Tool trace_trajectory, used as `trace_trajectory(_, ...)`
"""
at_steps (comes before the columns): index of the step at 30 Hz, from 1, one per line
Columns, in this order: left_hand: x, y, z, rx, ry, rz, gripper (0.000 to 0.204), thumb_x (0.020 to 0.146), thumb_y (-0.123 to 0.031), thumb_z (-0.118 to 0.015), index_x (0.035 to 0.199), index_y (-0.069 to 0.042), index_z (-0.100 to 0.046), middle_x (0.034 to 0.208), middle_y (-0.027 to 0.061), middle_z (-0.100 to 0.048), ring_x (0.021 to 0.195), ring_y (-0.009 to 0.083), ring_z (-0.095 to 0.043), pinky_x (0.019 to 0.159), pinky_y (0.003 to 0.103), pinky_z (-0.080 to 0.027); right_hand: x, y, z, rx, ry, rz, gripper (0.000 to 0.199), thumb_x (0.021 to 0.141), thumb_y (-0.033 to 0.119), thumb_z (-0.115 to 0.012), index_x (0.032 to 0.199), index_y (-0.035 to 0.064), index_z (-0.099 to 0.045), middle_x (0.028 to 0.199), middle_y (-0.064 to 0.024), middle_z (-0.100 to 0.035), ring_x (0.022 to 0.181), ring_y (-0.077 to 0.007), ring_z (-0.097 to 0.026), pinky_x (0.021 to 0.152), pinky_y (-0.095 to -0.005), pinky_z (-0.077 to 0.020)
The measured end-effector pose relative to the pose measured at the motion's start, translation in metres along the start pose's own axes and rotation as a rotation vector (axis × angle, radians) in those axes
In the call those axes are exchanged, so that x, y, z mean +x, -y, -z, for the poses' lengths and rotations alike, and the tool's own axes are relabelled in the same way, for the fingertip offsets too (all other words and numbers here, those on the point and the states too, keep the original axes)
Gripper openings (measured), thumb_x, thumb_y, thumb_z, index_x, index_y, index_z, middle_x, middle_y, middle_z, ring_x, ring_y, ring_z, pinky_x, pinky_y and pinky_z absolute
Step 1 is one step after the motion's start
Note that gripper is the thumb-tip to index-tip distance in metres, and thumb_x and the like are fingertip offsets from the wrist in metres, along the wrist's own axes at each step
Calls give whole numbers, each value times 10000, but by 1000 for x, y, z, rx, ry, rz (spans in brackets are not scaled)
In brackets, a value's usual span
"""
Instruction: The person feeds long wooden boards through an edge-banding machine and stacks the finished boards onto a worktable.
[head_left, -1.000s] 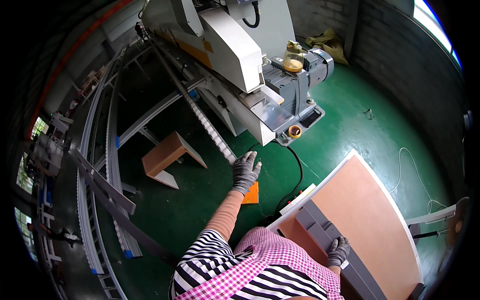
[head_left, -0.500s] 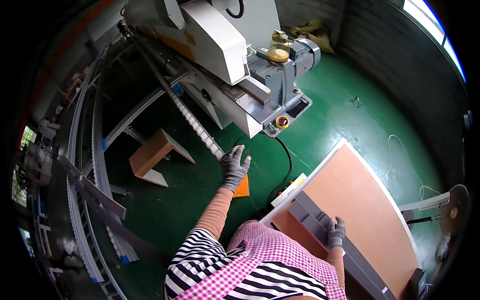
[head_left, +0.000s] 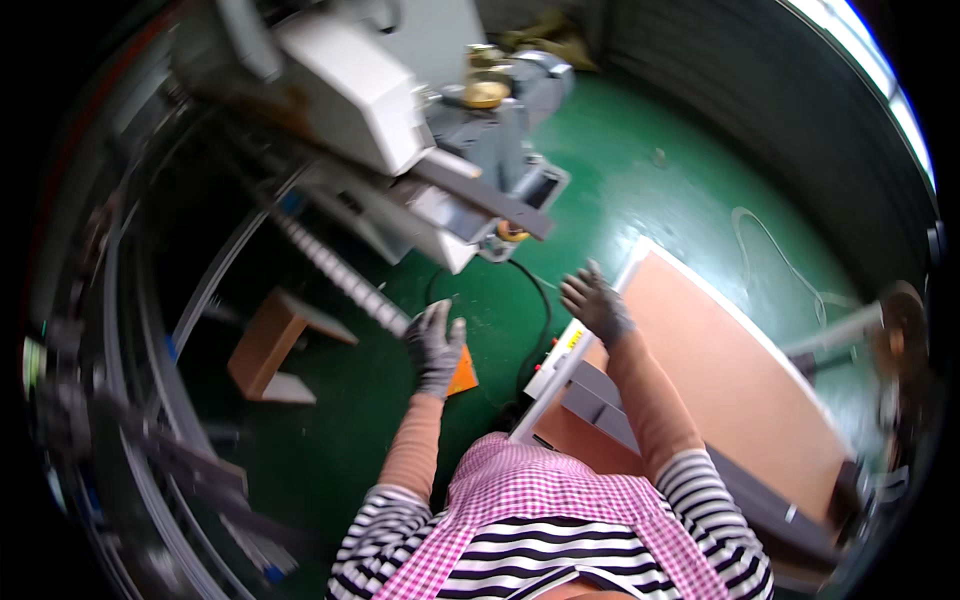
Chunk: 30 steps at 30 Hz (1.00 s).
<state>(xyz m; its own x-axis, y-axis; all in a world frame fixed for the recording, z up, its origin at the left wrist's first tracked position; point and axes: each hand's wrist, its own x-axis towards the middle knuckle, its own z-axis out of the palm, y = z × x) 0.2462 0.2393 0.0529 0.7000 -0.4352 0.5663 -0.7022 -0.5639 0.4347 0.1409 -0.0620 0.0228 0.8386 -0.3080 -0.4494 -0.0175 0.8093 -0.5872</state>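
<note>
My left hand (head_left: 436, 348), in a grey glove, has its fingers apart at the near end of a white roller rail (head_left: 345, 277). Whether it touches the rail is hard to tell. My right hand (head_left: 597, 305), gloved the same way, is raised with fingers spread beside the far corner of a brown-topped table (head_left: 715, 345), holding nothing. Beyond both hands, a narrow grey board (head_left: 488, 196) sticks out of the end of a white machine (head_left: 350, 85). Grey strips (head_left: 592, 398) lie on the table under my right forearm.
An orange plate (head_left: 463, 374) is just past my left hand. A brown open box-like piece (head_left: 275, 345) stands on the green floor at left, near long metal roller tracks (head_left: 160, 430). A black cable (head_left: 547, 320) runs along the floor. A fan (head_left: 898, 330) stands at right.
My right hand has left the grey strips on the table and moved forward and left, fingers spread. The grey board reaches farther out of the machine. The view has shifted and blurred.
</note>
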Motion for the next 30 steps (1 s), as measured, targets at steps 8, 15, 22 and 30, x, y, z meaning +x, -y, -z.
trace_trajectory(8, -14, 17, -13, 57, 46, 10, 366, 855, -251, -597, 1134, -14, -590, 1102, 188, -618, 1008, 368, -582, 881, 451, -459, 43, -7, -39, 345, -112, 147, 606, 783, 431, -749, 1192, 63, -497, 1143, -135, -541, 1096, -299, -502, 972, -464, -422)
trace_trajectory(15, -10, 36, -15, 25, 200, 140, 441, 828, -170, -637, 1235, -24, -548, 1239, 169, -568, 1147, 322, -535, 992, 403, -407, 10, -1, 9, 139, -367, 277, 296, 866, 352, -667, 999, 95, -604, 886, -75, -621, 818, -225, -594, 772, -392, -522)
trace_trajectory(22, 65, -25, -37, -252, 280, -104, 656, 775, -125, -677, 1367, -35, -409, 1333, 196, -458, 1233, 342, -442, 1055, 406, -340, -43, 16, 70, 97, -521, 378, 365, 819, 403, -706, 948, 72, -623, 821, -76, -634, 723, -200, -617, 665, -367, -535)
trace_trajectory(30, 143, -54, -98, 41, 410, -488, 913, 682, -324, -764, 1447, -120, -311, 1418, 197, -374, 1312, 358, -352, 1102, 438, -265, -115, 55, 94, 106, -764, 337, 336, 856, 343, -689, 967, 37, -604, 866, -121, -646, 763, -256, -652, 731, -385, -570)
